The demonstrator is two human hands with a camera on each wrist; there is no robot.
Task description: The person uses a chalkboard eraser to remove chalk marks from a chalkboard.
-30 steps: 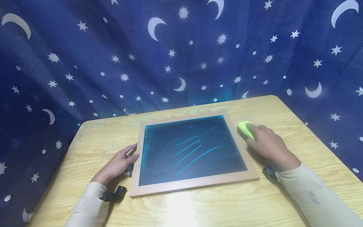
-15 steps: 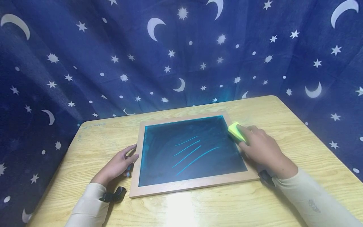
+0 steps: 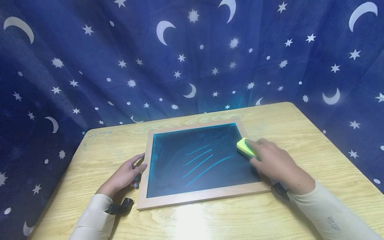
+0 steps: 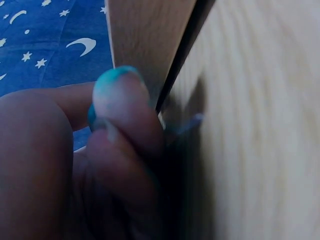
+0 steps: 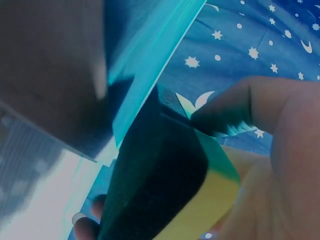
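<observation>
A wood-framed chalkboard [image 3: 168,160] lies on the table, with several slanting blue strokes across its dark face. At its left edge my left hand [image 3: 124,173] holds the frame, thumb on the rim; in the left wrist view, blue-green dust coats the curled fingers [image 4: 122,107] beside the frame. My right hand [image 3: 274,161] grips a yellow chalkboard eraser [image 3: 245,146] over the right part of the board, right of the strokes. In the right wrist view the dark felt underside of the eraser [image 5: 150,175] is tilted toward the board; whether it fully touches is unclear.
The light wooden table [image 3: 210,220] extends around the board on all sides. A dark blue curtain [image 3: 144,50] with moons and stars hangs behind and beside it. Faint blue smears [image 3: 100,134] mark the table's far left corner. Black straps [image 3: 121,206] sit at both wrists.
My right hand has carried the eraser leftward and slightly nearer, from beside the frame's right edge onto the board. The left hand has stayed in place, and the strokes look the same.
</observation>
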